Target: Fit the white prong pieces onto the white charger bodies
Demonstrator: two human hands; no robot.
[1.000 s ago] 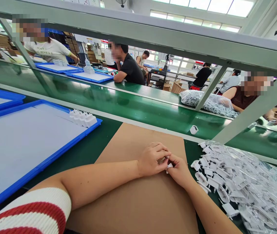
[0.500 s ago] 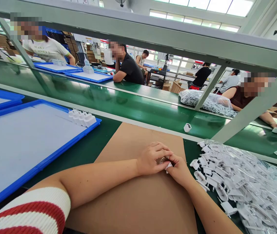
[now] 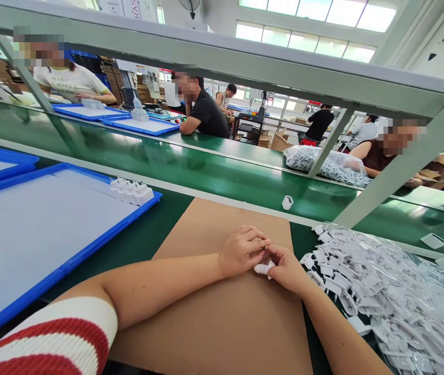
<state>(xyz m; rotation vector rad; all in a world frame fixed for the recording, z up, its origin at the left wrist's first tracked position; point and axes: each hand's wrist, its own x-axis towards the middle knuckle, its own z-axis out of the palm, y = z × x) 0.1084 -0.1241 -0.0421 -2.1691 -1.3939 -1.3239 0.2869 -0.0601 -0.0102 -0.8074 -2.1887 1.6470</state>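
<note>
My left hand (image 3: 242, 251) and my right hand (image 3: 287, 270) meet above a brown cardboard sheet (image 3: 214, 323). A small white plastic part (image 3: 263, 268) shows between them, pinched by my right thumb and fingers. The fingers of my left hand are curled in against it and against my right fingertips. What the left fingertips grip is hidden. To the right lies a heap of white plug parts with pins (image 3: 357, 281), partly under clear plastic film.
A blue tray (image 3: 89, 253) on the left holds a row of white plug housings (image 3: 132, 191) at its far corner. Beyond the cardboard, a green belt (image 3: 214, 179) carries a white housing (image 3: 287, 202) and a white shell (image 3: 434, 240). A metal post (image 3: 397, 166) slants down at right.
My hands have shifted slightly left, and more of the white part shows under my right thumb. The housing and shell on the belt sit further left. A co-worker's hand at right has drawn back.
</note>
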